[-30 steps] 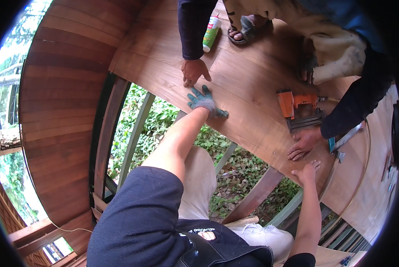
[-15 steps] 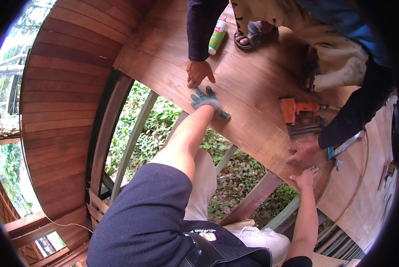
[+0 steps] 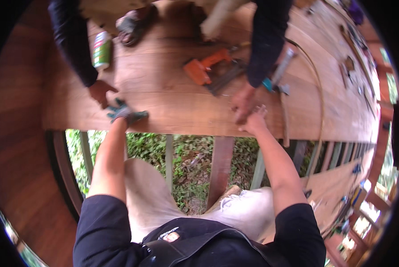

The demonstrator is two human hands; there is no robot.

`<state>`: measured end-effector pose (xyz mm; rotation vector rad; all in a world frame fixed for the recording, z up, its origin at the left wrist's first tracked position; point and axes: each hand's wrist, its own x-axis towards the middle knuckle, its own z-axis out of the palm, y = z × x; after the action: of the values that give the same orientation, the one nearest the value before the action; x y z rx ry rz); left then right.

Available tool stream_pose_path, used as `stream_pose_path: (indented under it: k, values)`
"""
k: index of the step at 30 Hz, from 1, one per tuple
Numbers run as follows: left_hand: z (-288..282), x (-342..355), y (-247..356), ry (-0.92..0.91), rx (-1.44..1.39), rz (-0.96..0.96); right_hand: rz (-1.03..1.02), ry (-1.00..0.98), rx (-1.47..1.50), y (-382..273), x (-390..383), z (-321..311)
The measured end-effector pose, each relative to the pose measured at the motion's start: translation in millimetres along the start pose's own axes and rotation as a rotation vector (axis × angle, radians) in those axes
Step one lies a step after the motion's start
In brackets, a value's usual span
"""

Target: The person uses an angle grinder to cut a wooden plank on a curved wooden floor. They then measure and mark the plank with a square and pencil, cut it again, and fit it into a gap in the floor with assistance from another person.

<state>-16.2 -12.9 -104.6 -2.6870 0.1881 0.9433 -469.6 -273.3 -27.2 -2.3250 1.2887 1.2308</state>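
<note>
My left hand (image 3: 125,113), in a green-and-grey glove, lies on the wooden floorboard (image 3: 181,116) near its front edge, fingers spread. Just beyond it, the left hand (image 3: 102,92) of a person opposite touches the same board. My bare right hand (image 3: 255,121) rests flat on the board farther right, fingers stretched out, slightly blurred. Against it, or very close, is that person's right hand (image 3: 243,103); whether they touch I cannot tell. An orange nail gun (image 3: 204,69) lies on the boards between the person's arms.
A green-and-white bottle (image 3: 102,50) lies at the upper left. Beside the person's right arm is a hammer-like tool (image 3: 281,73), and a hose (image 3: 317,84) curves past it. Below the board's front edge, joists (image 3: 220,162) span open gaps over plants (image 3: 192,171). A plank wall (image 3: 17,133) stands left.
My view has turned to the right, so the board's edge now runs level across the picture. Both my hands stay on the board, the left still spread.
</note>
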Motion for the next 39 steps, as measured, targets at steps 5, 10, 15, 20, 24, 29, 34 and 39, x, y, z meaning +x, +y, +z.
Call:
stream_pose_path:
  k: [5, 10, 15, 20, 24, 29, 34, 39]
  values:
    - [-0.3, 1.4, 5.0, -0.011, 0.024, -0.059, 0.084, 0.011, 0.219, -3.7, 7.4, 5.1]
    - [3.4, 7.5, 5.0, -0.034, 0.094, -0.088, 0.108, 0.006, 0.267, -3.4, 4.8, 3.0]
    - [8.8, 21.4, -1.6, -0.090, 0.002, -0.110, 0.117, 0.031, 0.292, -4.4, -0.2, -1.1]
    - [10.7, 27.5, -11.2, -0.036, 0.123, -0.008, 0.130, 0.026, 0.284, -4.3, -1.0, -2.1]
    - [15.9, 45.5, -23.4, 0.017, 0.114, 0.021, 0.133, 0.058, 0.265, -4.4, 0.9, 0.3]
    - [26.4, 82.8, -36.5, 0.084, 0.195, -0.007, 0.125, 0.063, 0.268, -4.9, 3.0, 4.6]
    - [9.2, 58.3, -20.5, 0.073, 0.268, -0.008, 0.128, 0.094, 0.292, -3.7, 2.1, 6.5]
    - [-20.9, -6.2, 4.2, 0.051, 0.422, 0.032, 0.121, 0.085, 0.301, -3.9, 1.0, 3.1]
